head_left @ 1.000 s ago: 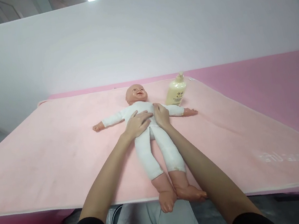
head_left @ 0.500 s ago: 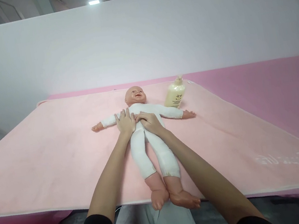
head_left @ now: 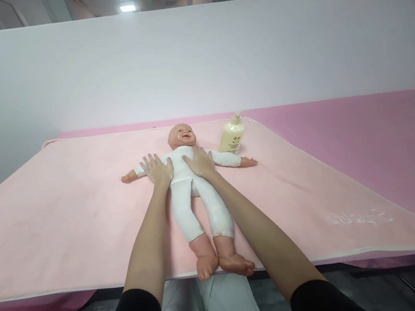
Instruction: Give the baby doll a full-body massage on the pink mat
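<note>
A baby doll (head_left: 182,172) with a white cloth body lies on its back, head away from me and feet at the near table edge. My left hand (head_left: 158,171) rests with fingers spread at the doll's side, over the upper arm on the left. On the right side of its chest lies my right hand (head_left: 201,163), flat, with the thumb apart from the fingers. Neither hand grips anything. Just beyond the doll's right-hand arm stands a pump bottle (head_left: 231,135) of pale yellow liquid.
A pale pink towel (head_left: 84,220) covers most of the table, over a darker pink cloth (head_left: 345,140) that shows at the right and back. Behind the table rises a white partition (head_left: 193,59). My legs (head_left: 222,309) are below the near edge.
My hands have moved apart from the middle of the doll's belly out to its two sides and slightly upward. The right fingers, curled before, are now stretched out. The camera view has shifted a little.
</note>
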`<action>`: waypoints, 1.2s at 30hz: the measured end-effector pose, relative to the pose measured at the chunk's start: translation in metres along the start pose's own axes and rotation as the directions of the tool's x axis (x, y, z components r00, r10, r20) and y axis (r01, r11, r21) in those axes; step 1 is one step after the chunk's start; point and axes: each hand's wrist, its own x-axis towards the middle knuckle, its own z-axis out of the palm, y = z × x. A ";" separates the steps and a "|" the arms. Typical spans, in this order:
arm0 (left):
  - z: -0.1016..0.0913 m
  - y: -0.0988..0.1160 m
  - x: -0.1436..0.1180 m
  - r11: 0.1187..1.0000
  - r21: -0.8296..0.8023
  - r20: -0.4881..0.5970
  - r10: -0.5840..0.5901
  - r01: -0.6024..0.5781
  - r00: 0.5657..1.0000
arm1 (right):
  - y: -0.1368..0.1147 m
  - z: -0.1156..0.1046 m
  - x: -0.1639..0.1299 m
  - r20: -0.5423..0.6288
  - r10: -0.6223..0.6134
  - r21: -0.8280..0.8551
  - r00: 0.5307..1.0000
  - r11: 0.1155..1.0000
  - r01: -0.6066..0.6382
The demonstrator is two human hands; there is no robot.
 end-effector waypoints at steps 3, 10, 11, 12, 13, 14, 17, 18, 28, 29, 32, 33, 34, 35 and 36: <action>-0.002 -0.014 0.000 0.998 0.066 -0.071 0.023 -0.018 0.997 | 0.008 -0.004 0.006 0.003 0.093 0.029 0.996 0.995 -0.093; -0.009 -0.029 -0.004 0.995 0.100 -0.086 0.018 -0.010 0.996 | 0.045 -0.003 0.001 -0.058 0.192 0.043 0.980 0.981 -0.190; -0.011 -0.031 -0.005 0.995 0.102 -0.084 0.015 -0.006 0.996 | 0.050 -0.002 -0.001 -0.073 0.199 0.038 0.977 0.980 -0.196; -0.012 -0.033 -0.005 0.995 0.104 -0.084 0.014 -0.005 0.996 | 0.054 -0.002 -0.003 -0.085 0.199 0.032 0.976 0.980 -0.197; -0.013 -0.035 -0.006 0.994 0.107 -0.085 0.016 -0.006 0.996 | 0.057 -0.001 -0.005 -0.095 0.196 0.027 0.976 0.981 -0.194; -0.015 -0.037 -0.006 0.994 0.108 -0.088 0.022 -0.012 0.996 | 0.059 -0.001 -0.007 -0.103 0.190 0.023 0.976 0.982 -0.188; -0.019 -0.043 -0.009 0.995 0.095 -0.104 0.023 -0.013 0.994 | 0.063 -0.001 -0.012 -0.149 0.180 0.026 0.972 0.984 -0.178; -0.021 -0.045 -0.010 0.996 0.086 -0.109 0.016 -0.007 0.994 | 0.064 0.000 -0.014 -0.183 0.181 0.027 0.966 0.984 -0.179; -0.033 -0.084 -0.010 0.994 0.023 -0.060 0.111 -0.109 0.992 | 0.077 -0.003 -0.029 -0.464 0.212 0.079 0.860 0.977 -0.198; -0.034 -0.086 -0.010 0.994 0.011 -0.052 0.113 -0.113 0.992 | 0.079 -0.004 -0.029 -0.495 0.232 0.094 0.837 0.972 -0.214; -0.037 -0.085 -0.010 0.999 -0.032 -0.053 0.039 -0.040 0.998 | 0.082 -0.007 -0.028 -0.536 0.248 0.116 0.807 0.968 -0.221; -0.038 -0.083 -0.011 0.999 -0.048 -0.056 0.000 -0.003 0.998 | 0.083 -0.007 -0.027 -0.539 0.247 0.116 0.805 0.969 -0.220; -0.039 -0.081 -0.011 0.997 -0.063 -0.063 -0.037 0.033 0.997 | 0.083 -0.006 -0.027 -0.543 0.253 0.120 0.801 0.967 -0.224; -0.039 -0.080 -0.011 0.996 -0.071 -0.070 -0.065 0.060 0.995 | 0.082 -0.006 -0.026 -0.547 0.260 0.123 0.796 0.965 -0.231; -0.039 -0.078 -0.011 0.994 -0.073 -0.077 -0.083 0.077 0.994 | 0.082 -0.006 -0.025 -0.548 0.264 0.125 0.794 0.964 -0.234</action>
